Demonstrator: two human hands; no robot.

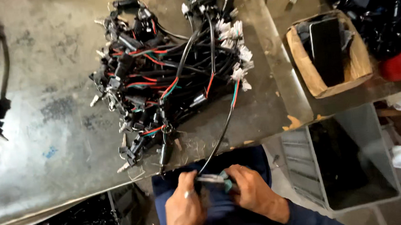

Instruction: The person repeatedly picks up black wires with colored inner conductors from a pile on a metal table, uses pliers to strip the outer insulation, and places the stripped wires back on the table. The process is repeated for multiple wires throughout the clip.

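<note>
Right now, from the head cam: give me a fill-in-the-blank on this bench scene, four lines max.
1. The pile of wire harnesses lies on a grey metal ____.
2. The right hand grips a tool with ____ handles.
3. The cable held by the left hand is ____ in colour.
4. The cardboard box stands to the ____ of the pile.

Missing words: table; green; black; right

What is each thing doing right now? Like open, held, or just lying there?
Left hand: closed on the black cable.
Right hand: closed on a green-handled tool.
Black cable: held, hanging off the table edge.
Green-handled tool: held at the cable's end.
Wire pile: lying tangled.
Cardboard box: open.
Grey bin: open.
</note>
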